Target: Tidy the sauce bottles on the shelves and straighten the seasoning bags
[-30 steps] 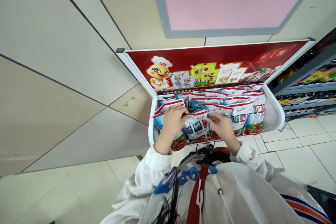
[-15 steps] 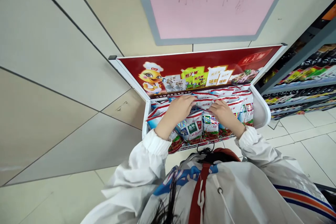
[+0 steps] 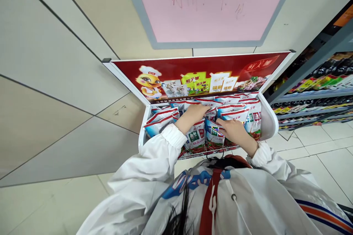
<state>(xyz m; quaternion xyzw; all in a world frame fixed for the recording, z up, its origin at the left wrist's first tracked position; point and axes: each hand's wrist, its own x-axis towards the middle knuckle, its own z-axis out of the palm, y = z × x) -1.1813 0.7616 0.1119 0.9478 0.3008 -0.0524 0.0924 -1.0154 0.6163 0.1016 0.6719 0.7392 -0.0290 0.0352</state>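
A white display rack (image 3: 268,121) holds several red, white and blue seasoning packets (image 3: 252,117) standing in rows. My left hand (image 3: 194,113) reaches over the front row to the packets further back, fingers curled on a packet top. My right hand (image 3: 233,130) lies on the front-row packets (image 3: 213,136), fingers bent and pressing on a packet's upper edge. Both arms wear white sleeves.
A red advertising board (image 3: 204,75) with a cartoon chick stands behind the rack. Above it hangs a pink notice board (image 3: 209,3) with handwriting. Shelves of bottles and goods (image 3: 317,91) run along the right. Beige wall panels (image 3: 55,80) fill the left; tiled floor (image 3: 317,154) lies below.
My left hand has moved from the front packets to the rows further back. My right hand went back too, then returned to the front row. The view has tilted up slightly.
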